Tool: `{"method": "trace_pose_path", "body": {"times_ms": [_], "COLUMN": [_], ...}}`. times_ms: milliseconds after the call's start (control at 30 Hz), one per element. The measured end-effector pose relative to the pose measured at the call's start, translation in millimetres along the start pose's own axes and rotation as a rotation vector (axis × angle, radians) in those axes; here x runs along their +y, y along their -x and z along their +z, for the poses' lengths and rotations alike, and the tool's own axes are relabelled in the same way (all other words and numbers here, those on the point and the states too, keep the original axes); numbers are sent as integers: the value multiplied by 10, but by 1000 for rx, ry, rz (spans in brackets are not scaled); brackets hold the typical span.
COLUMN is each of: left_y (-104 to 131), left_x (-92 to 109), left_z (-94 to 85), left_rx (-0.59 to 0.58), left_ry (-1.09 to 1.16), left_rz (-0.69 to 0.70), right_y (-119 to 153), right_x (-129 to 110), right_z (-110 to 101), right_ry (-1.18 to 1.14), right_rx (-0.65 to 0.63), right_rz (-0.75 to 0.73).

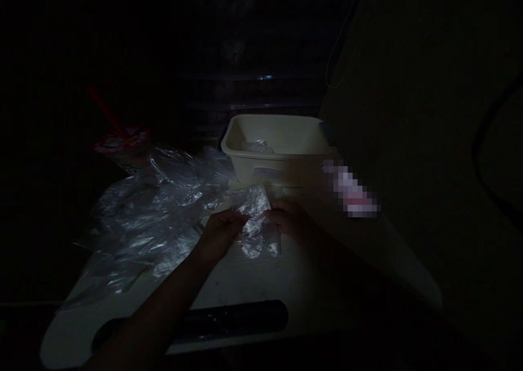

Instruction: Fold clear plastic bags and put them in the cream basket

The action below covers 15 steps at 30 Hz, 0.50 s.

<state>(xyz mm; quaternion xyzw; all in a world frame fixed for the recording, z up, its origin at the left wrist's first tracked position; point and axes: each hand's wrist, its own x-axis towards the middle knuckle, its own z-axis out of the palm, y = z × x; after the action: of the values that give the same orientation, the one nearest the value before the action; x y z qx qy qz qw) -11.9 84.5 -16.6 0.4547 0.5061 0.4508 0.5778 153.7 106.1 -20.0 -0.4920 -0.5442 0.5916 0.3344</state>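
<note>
With the left hand and right hand each clamping its fingers on opposite sides of the clear plastic bag over the desk, before the tub, apply light, even tension to avoid tearing.

This looks like a dim, makeshift work corner; whether in a home or a workshop is too dark to tell. With twelve at the far edge of the small pale table, a cream plastic tub sits at twelve, a heap of clear plastic spreads at nine, and a lidded drink cup with a red straw shows at ten. A thin cord hangs beyond one o'clock.
</note>
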Motion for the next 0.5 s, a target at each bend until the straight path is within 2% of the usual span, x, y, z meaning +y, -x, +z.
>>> {"method": "trace_pose_path", "body": {"times_ms": [133, 300, 500], "left_y": [-14, 18, 3], "left_x": [9, 42, 48], "left_z": [-9, 31, 6], "left_rx": [7, -20, -79], "left_ry": [-5, -2, 24], "left_rz": [9, -2, -37], "right_y": [30, 43, 51], "right_x": [-87, -99, -104], "right_z": [-11, -11, -6], "right_ry": [77, 38, 31], "right_rx": [-69, -56, -105], "right_rz": [-57, -76, -85]}}
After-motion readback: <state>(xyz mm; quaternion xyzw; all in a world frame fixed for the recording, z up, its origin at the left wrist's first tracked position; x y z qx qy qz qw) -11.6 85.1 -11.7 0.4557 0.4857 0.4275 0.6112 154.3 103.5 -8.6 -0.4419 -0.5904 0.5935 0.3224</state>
